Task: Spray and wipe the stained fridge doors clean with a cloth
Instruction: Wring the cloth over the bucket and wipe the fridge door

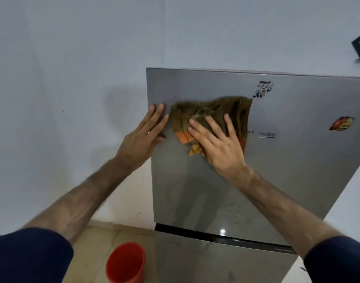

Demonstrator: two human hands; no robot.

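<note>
Wiping under way on upper fridge door; much left to clean.

Right hand (220, 139), fingers spread flat, grip released, presses brown-and-orange cloth (213, 113) against upper fridge door (287, 170), upper left part. Left hand (143, 135) flat on the door's left edge, grip released, steadying. Black smudge (263, 89) just above cloth, untouched; dark specks low on the door. Lower fridge door (195, 262) looks not yet wiped. Sticker (342, 123) far right. Red bucket (125, 262) on floor, near left. No spray bottle visible.
</note>
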